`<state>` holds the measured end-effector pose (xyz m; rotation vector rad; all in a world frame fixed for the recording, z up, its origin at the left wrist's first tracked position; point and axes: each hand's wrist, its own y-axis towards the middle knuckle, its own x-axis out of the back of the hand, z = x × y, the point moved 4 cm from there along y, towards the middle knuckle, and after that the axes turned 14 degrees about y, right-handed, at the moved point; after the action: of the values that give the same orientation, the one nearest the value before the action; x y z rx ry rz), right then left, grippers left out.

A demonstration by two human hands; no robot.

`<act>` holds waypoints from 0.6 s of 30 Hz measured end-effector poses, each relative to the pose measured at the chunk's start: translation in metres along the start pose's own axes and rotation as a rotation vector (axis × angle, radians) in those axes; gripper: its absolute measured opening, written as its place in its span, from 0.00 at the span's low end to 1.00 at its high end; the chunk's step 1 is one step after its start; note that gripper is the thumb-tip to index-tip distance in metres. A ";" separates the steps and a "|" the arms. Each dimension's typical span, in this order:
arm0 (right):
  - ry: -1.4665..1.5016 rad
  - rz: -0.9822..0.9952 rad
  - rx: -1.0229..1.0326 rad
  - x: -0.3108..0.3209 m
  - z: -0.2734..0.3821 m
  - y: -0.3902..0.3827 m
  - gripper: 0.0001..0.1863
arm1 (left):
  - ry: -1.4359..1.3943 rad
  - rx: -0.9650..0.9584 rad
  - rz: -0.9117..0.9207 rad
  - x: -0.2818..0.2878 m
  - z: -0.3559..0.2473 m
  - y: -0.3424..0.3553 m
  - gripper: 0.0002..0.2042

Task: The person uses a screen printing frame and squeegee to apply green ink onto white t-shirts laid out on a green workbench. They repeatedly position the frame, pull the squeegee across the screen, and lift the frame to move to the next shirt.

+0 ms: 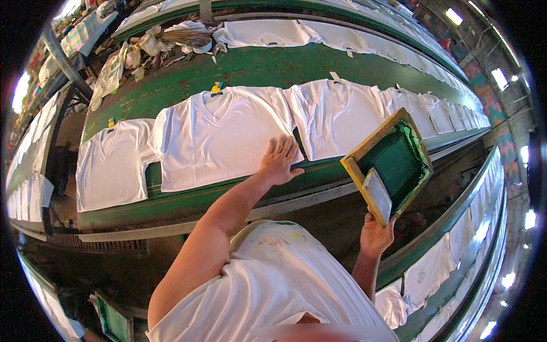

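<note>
My left hand (279, 161) rests with its fingers stretched out on the lower right part of a white V-neck T-shirt (222, 139), which lies flat on a long green table. My right hand (376, 235) is closed round the lower corner of a wooden screen printing frame (373, 136), holding it tilted in the air off the table's near edge. Dark green mesh and bright green ink along one inner side show in the frame. Inside it leans a pale squeegee (377, 191), close to my right fingers.
More white T-shirts (336, 122) lie in a row along the green table (228, 68), others along its far side. A broom (185, 37) and clutter sit at the back left. Another table with shirts (427, 276) runs at the right. A second green frame (114, 319) stands lower left.
</note>
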<state>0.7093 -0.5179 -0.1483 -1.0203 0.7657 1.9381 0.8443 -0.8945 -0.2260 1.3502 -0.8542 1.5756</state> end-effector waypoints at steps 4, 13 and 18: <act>0.029 -0.096 -0.008 0.017 -0.002 0.006 0.32 | -0.032 0.012 -0.007 0.001 -0.004 -0.001 0.51; 0.144 0.017 -0.242 0.068 -0.034 0.057 0.34 | -0.461 -0.007 -0.088 0.005 0.025 -0.026 0.53; 0.132 0.057 -0.298 0.058 -0.052 0.070 0.34 | -0.348 0.159 -0.195 0.019 0.108 -0.099 0.51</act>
<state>0.6486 -0.5724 -0.2135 -1.3282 0.5935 2.0922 0.9770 -0.9503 -0.1913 1.8004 -0.7848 1.2998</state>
